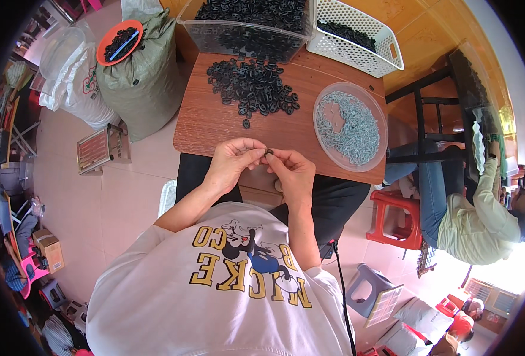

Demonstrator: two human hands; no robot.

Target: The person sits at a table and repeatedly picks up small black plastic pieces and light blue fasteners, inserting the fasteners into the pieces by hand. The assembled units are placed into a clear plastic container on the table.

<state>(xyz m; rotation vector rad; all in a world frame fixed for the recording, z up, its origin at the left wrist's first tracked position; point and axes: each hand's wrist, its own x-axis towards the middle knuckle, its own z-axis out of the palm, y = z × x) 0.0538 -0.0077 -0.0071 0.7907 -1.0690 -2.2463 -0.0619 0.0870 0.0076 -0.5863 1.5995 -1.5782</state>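
Note:
Both my hands meet over the near edge of the brown wooden table. Between the fingertips is a small dark oval piece, mostly hidden by them. My left hand pinches it from the left, and my right hand pinches it from the right. A loose pile of small black oval pieces lies on the table just beyond my hands. To the right stands a round clear tub of small silvery metal parts, which look like screws.
A clear bin of black pieces and a white perforated basket stand at the table's back. On the left, an orange bowl rests on a stuffed sack. A red stool and a seated person are at right.

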